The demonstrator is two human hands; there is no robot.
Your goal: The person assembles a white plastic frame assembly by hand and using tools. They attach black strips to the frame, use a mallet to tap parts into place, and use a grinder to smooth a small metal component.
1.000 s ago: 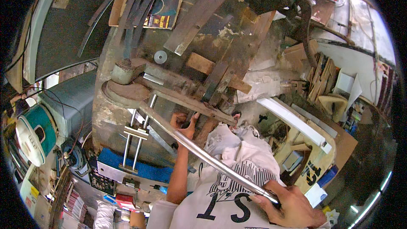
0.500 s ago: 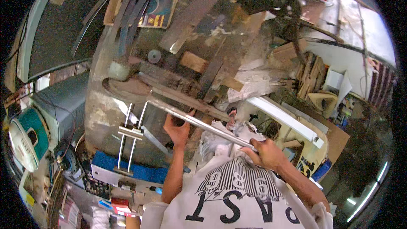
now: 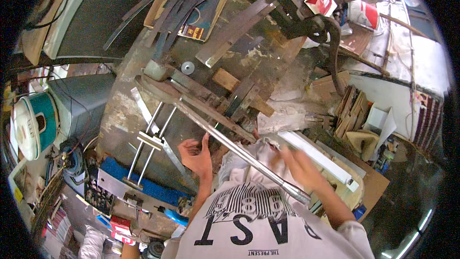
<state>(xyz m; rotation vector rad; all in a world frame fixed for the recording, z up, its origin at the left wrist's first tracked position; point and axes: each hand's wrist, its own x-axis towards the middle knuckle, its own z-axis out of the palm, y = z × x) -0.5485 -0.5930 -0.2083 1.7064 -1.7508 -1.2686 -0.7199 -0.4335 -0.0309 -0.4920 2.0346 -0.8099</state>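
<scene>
A shiny metal tube (image 3: 249, 157) slants from the worn bench (image 3: 122, 115) down to the right, its near end in front of my shirt. My left hand (image 3: 195, 157) is beside the tube, fingers curved and apart with nothing between them. One fingertip is close to the tube; I cannot tell if it touches. Smeared by motion, my right hand (image 3: 301, 170) is just above the tube's near end, and its grip cannot be made out. A long brown bar (image 3: 215, 112) runs alongside the tube's far side.
Left of the tube stands a frame of two thin rods with a crosspiece (image 3: 150, 140). Dark flat strips (image 3: 175, 12) lie at the back beside a thick metal bar (image 3: 235, 33). A wood block (image 3: 225, 79) and a grey disc (image 3: 187, 67) rest on the bench. White-and-red bucket (image 3: 362, 14) stands far right.
My right hand has come off its grip around the tube's near end and moved up. My left hand has moved slightly away from the tube. The whole view has shifted.
</scene>
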